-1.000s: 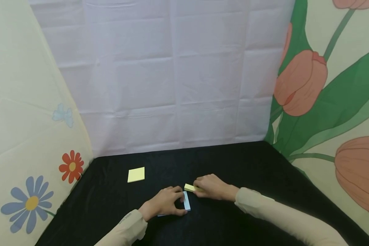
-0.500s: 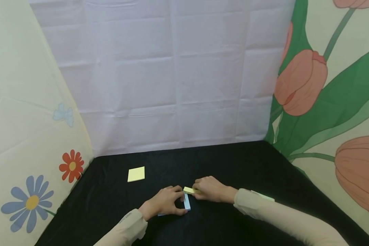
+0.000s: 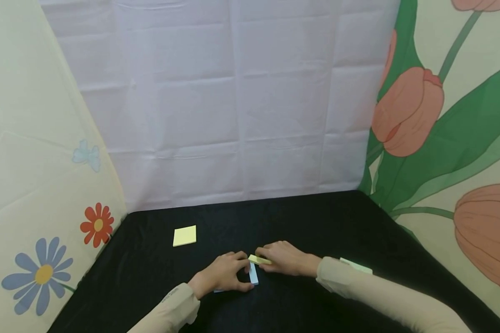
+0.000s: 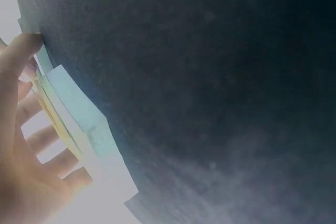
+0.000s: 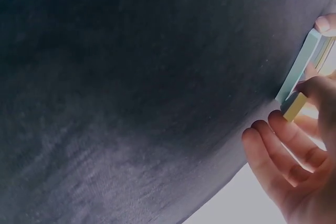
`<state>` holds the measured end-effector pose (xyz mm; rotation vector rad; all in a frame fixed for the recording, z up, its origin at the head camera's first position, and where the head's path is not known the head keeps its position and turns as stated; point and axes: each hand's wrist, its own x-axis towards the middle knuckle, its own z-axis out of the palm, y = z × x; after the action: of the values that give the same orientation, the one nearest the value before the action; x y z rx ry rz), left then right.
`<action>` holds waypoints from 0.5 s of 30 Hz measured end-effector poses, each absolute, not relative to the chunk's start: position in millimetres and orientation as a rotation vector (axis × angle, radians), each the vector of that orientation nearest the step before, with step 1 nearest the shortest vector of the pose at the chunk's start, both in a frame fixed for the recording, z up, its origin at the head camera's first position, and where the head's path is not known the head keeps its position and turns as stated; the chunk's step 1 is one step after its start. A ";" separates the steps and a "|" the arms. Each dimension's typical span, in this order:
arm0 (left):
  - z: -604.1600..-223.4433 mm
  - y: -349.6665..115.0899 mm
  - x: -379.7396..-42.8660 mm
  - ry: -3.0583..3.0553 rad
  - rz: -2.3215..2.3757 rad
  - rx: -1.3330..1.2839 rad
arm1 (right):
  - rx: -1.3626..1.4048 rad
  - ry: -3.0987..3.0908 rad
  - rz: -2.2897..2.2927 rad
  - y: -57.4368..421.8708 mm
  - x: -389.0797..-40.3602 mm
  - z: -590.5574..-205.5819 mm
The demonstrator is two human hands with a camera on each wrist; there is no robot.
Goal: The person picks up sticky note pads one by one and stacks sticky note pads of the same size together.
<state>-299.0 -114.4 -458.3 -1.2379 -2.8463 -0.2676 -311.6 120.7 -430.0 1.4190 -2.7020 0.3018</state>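
Observation:
In the head view my left hand [image 3: 222,273] spans a narrow light-blue pad [image 3: 253,274], thumb at its near end and fingers at its far end. More blue [image 3: 218,291] shows under that hand. My right hand [image 3: 286,258] pinches a narrow yellow pad [image 3: 259,260] across the far end of the blue one. In the right wrist view the yellow pad [image 5: 295,107] sits between thumb and fingers, beside the blue pad [image 5: 299,66]; whether they touch I cannot tell. The left wrist view shows my left hand [image 4: 31,145] behind pale-blue pieces [image 4: 86,116] and a yellow edge.
A square yellow sticky-note pad [image 3: 184,236] lies at the back left of the black cloth [image 3: 308,217]. A pale green pad [image 3: 356,265] is partly hidden behind my right sleeve. White and flower-printed cloths hang around the table.
My right hand has shifted slightly toward me, and the yellow pad now lies across the blue pad's far end. More of the pale green pad shows past my sleeve. My left hand stays put.

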 end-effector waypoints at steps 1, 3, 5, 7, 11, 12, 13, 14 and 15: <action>-458.4 -114.5 -299.1 -2.845 -0.268 -1.239 | 1.424 -2.698 0.311 120.5 -311.2 -430.3; -459.1 -114.6 -299.4 -2.845 -0.269 -1.238 | 1.426 -2.697 0.310 119.8 -310.8 -431.4; -459.8 -114.6 -299.5 -2.844 -0.273 -1.237 | 1.417 -2.707 0.302 118.7 -310.1 -432.3; -460.4 -114.6 -299.3 -2.842 -0.275 -1.237 | 1.408 -2.710 0.296 117.1 -309.5 -433.7; -459.6 -114.5 -298.2 -2.842 -0.280 -1.236 | 1.391 -2.730 0.321 113.4 -308.0 -435.0; -459.0 -114.6 -297.9 -2.842 -0.282 -1.235 | 1.388 -2.732 0.333 112.4 -307.5 -434.9; -458.5 -114.5 -297.7 -2.841 -0.283 -1.234 | 1.383 -2.738 0.344 111.4 -306.6 -434.5; -457.9 -114.5 -297.5 -2.842 -0.286 -1.233 | 1.382 -2.733 0.351 110.5 -305.8 -434.1; -457.5 -114.5 -297.3 -2.841 -0.287 -1.233 | 1.380 -2.728 0.355 109.7 -304.9 -433.8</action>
<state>-297.3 -114.5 -457.5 -1.2332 -2.8414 -0.2867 -304.9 109.7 -433.8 1.3802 -2.7275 0.3552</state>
